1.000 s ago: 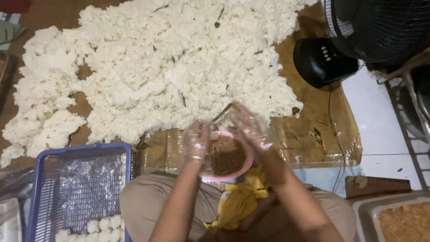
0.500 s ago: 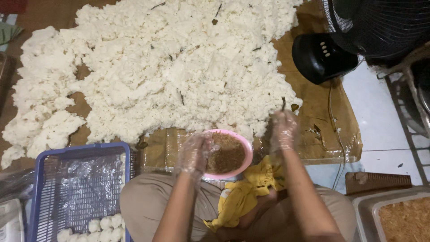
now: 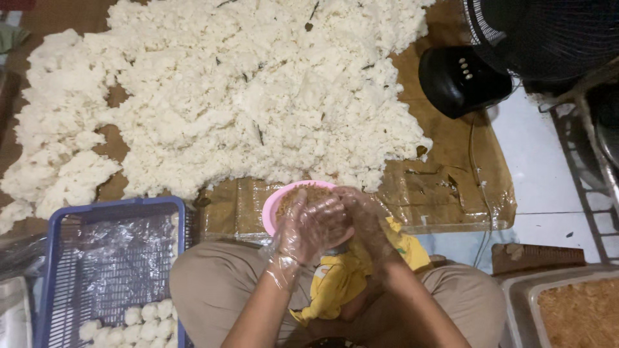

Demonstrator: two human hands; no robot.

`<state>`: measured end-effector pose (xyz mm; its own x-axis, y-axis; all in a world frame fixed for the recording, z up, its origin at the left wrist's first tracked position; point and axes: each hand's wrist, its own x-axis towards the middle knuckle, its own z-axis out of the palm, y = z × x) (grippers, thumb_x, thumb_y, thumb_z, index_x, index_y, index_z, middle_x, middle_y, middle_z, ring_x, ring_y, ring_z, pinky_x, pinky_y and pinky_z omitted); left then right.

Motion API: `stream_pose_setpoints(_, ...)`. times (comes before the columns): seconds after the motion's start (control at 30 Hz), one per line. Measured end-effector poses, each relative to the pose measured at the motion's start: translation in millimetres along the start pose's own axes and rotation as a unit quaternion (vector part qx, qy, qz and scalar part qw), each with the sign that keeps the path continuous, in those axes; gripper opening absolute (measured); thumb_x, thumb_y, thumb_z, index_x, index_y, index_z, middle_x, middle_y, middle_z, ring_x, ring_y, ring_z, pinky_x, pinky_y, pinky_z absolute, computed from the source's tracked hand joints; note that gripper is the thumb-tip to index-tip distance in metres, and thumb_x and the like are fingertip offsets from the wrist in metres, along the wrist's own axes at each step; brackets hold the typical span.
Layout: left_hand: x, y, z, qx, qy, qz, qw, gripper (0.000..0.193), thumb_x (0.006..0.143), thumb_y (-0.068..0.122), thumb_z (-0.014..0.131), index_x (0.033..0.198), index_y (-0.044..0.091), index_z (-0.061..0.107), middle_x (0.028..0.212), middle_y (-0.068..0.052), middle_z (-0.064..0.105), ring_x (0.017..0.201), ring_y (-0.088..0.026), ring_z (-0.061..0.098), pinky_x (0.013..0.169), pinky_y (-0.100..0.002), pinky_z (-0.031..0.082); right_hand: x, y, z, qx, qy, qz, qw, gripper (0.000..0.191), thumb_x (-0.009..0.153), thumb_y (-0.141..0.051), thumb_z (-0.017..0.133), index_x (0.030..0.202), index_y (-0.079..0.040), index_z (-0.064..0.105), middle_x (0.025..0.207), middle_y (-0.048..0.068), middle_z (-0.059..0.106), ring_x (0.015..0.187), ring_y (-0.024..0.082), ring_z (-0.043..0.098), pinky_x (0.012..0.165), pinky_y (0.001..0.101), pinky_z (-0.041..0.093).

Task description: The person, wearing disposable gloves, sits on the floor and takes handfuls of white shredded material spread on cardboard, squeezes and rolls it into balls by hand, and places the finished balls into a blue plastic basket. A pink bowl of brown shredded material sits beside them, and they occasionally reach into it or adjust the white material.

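Both my hands wear clear plastic gloves and are pressed together just above a pink bowl [image 3: 274, 206] of brown crumbly filling. My left hand [image 3: 308, 227] lies cupped over my right hand [image 3: 365, 218]. Whatever is between the palms is hidden. A wide heap of white cooked rice [image 3: 225, 96] covers a brown mat [image 3: 445, 167] right behind the bowl. I sit cross-legged, with a yellow cloth [image 3: 342, 277] in my lap.
A blue plastic basket [image 3: 97, 212] lined with clear film stands at my left and holds several white rice balls [image 3: 138, 319]. A black fan [image 3: 464, 77] stands at the upper right. A metal tray [image 3: 516, 290] of brown filling sits at the lower right.
My right hand has come back from the rice heap's right edge. My left hand has left the bowl's rim. Both now meet over the bowl.
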<state>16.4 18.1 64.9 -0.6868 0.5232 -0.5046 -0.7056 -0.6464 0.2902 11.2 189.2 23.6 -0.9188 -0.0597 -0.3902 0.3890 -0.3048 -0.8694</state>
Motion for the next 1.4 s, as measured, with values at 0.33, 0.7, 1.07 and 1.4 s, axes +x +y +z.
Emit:
stream_pose_setpoints(0.33, -32, -21, -30, 0.014, 0.015, -0.030, 0.999, 0.080, 0.092, 0.066, 0.051, 0.140, 0.001, 0.055, 0.140, -0.024, 0.060, 0.127, -0.039, 0.060, 0.107, -0.060, 0.045, -11, 45, 7, -0.071, 0.055, -0.101, 0.991, 0.014, 0.107, -0.013, 0.066, 0.098, -0.002, 0.064, 0.088, 0.002, 0.058, 0.078, 0.011, 0.055, 0.063, 0.0266, 0.047)
stream_pose_setpoints(0.7, -49, -4, -14, 0.078, -0.044, 0.001, 0.996, 0.082, 0.092, 0.065, 0.054, 0.139, -0.002, 0.055, 0.139, -0.024, 0.062, 0.129, -0.040, 0.061, 0.112, -0.061, 0.045, -37, -27, 5, -0.076, -0.025, -0.142, 0.987, 0.010, 0.100, -0.009, 0.069, 0.107, -0.003, 0.074, 0.104, 0.009, 0.075, 0.091, 0.017, 0.069, 0.081, 0.0326, 0.061)
stream_pose_setpoints(1.07, -42, 0, 10, 0.071, 0.071, 0.035, 0.994, 0.076, 0.090, 0.058, 0.063, 0.124, -0.010, 0.063, 0.124, -0.030, 0.071, 0.117, -0.039, 0.070, 0.109, -0.051, 0.053, -43, -48, 6, -0.266, -0.119, -0.415, 0.862, 0.013, 0.103, -0.010, 0.072, 0.115, -0.013, 0.068, 0.103, -0.002, 0.073, 0.095, 0.012, 0.070, 0.099, 0.0340, 0.057)
stream_pose_setpoints(1.4, -35, -7, -7, 0.055, 0.124, 0.038, 0.990, 0.061, 0.092, 0.050, 0.063, 0.118, -0.005, 0.067, 0.111, -0.024, 0.072, 0.106, -0.042, 0.070, 0.094, -0.054, 0.057, -40, -59, 27, -0.440, -0.110, -0.404, 0.794, 0.005, 0.099, -0.008, 0.069, 0.102, -0.011, 0.065, 0.093, 0.007, 0.072, 0.082, 0.021, 0.073, 0.073, 0.0337, 0.061)
